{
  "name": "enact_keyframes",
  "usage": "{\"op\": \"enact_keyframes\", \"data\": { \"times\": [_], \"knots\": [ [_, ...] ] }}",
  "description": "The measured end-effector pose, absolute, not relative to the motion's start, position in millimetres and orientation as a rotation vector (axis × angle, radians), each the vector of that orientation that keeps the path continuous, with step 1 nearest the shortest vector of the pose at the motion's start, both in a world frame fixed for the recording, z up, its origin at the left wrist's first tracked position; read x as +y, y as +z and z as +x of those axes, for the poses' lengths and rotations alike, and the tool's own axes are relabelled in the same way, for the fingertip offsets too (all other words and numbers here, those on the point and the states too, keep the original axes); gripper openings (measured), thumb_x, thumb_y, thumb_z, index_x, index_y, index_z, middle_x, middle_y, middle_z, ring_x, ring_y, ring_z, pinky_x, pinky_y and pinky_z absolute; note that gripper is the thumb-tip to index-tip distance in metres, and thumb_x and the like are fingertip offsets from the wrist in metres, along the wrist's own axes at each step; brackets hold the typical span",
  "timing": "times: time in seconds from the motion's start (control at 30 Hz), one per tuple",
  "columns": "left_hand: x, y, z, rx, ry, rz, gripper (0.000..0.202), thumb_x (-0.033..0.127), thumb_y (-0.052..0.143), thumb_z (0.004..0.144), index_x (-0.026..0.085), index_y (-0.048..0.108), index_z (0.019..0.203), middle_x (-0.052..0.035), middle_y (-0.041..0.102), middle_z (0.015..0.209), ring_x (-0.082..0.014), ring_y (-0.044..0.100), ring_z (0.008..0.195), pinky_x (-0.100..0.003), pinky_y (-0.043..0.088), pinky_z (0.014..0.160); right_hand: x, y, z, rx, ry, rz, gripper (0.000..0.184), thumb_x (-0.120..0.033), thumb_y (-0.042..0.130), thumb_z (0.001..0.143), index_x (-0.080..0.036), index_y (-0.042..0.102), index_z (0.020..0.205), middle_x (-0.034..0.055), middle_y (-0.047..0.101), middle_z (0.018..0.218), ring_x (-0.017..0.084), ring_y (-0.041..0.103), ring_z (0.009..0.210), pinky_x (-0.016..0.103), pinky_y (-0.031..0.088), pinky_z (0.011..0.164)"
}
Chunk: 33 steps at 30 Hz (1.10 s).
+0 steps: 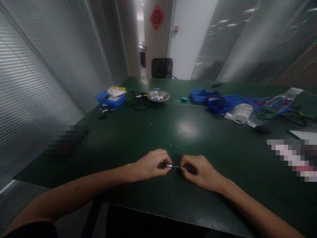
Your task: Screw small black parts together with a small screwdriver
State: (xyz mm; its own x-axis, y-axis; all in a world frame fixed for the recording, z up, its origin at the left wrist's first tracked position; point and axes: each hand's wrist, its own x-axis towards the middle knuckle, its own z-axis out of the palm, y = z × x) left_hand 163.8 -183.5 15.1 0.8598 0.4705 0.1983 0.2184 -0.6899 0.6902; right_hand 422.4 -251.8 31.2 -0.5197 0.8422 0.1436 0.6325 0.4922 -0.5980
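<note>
My left hand (154, 164) pinches a small silvery piece (169, 165) between thumb and fingertips, just above the green table (138, 138). Facing it from the right, my right hand (199, 170) has thumb and forefinger pressed together on the end of a thin whitish stick (176, 166). The stick spans the narrow gap between both hands and points at the silvery piece. Whether the two touch is too small to tell. A few tiny white bits (173, 145) lie on the table just beyond my fingers.
Farther back stand a metal bowl (158, 100) of small items, a filled blue tray (111, 99) and black cables (139, 105). Toward the right are several blue bins (198, 96), a white device (242, 113) and a tilted clear plastic bottle (273, 107). A chair (161, 67) stands behind the table.
</note>
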Motion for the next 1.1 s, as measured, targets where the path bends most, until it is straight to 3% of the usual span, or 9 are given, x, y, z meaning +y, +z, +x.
{"op": "enact_keyframes", "data": {
  "times": [0.33, 0.5, 0.7, 0.9, 1.1],
  "knots": [
    [-181.5, 14.5, 163.4, 0.496, 0.461, 2.314, 0.014, 0.025, 0.068, 0.093, 0.018, 0.068, 0.105, -0.0049, 0.063, 0.096, -0.0188, 0.059, 0.089, -0.031, 0.047, 0.078, -253.9, 30.7, 417.0, -2.341, 0.64, -1.215, 0.006, -0.022, 0.058, 0.094, -0.021, 0.063, 0.091, -0.0015, 0.065, 0.075, 0.012, 0.056, 0.058, 0.024, 0.04, 0.058],
    [-180.0, 13.6, 164.1, 0.487, 0.465, 2.326, 0.016, 0.027, 0.068, 0.093, 0.018, 0.067, 0.105, -0.0048, 0.063, 0.094, -0.0191, 0.059, 0.089, -0.031, 0.046, 0.078, -247.8, 35.0, 407.3, -2.059, 0.697, -1.172, 0.017, -0.029, 0.055, 0.1, -0.02, 0.066, 0.091, 0.0015, 0.068, 0.078, 0.016, 0.062, 0.068, 0.027, 0.047, 0.064],
    [-180.0, 15.5, 163.5, 0.482, 0.445, 2.309, 0.017, 0.027, 0.067, 0.094, 0.019, 0.068, 0.109, -0.005, 0.064, 0.1, -0.019, 0.06, 0.092, -0.031, 0.048, 0.081, -243.9, 29.6, 417.5, -1.896, 0.674, -1.264, 0.022, -0.035, 0.057, 0.101, -0.02, 0.065, 0.087, 0.0006, 0.064, 0.073, 0.016, 0.059, 0.064, 0.027, 0.046, 0.059],
    [-177.5, 27.4, 154.5, 0.254, 0.347, 2.497, 0.023, 0.022, 0.057, 0.099, 0.02, 0.064, 0.121, -0.0103, 0.066, 0.115, -0.0228, 0.059, 0.107, -0.036, 0.047, 0.094, -245.9, 25.7, 424.9, -1.901, 0.685, -1.308, 0.022, -0.036, 0.057, 0.102, -0.02, 0.065, 0.09, 0.0012, 0.065, 0.077, 0.017, 0.059, 0.067, 0.028, 0.045, 0.062],
    [-138.9, 24.5, 137.5, 0.236, 0.361, 2.641, 0.029, 0.02, 0.056, 0.097, 0.024, 0.066, 0.125, -0.0093, 0.067, 0.118, -0.0236, 0.061, 0.108, -0.038, 0.047, 0.098, -246.4, 27.6, 423.3, -1.918, 0.696, -1.299, 0.02, -0.034, 0.057, 0.101, -0.02, 0.066, 0.09, 0.001, 0.066, 0.078, 0.016, 0.061, 0.068, 0.027, 0.046, 0.062]
  ]
}}
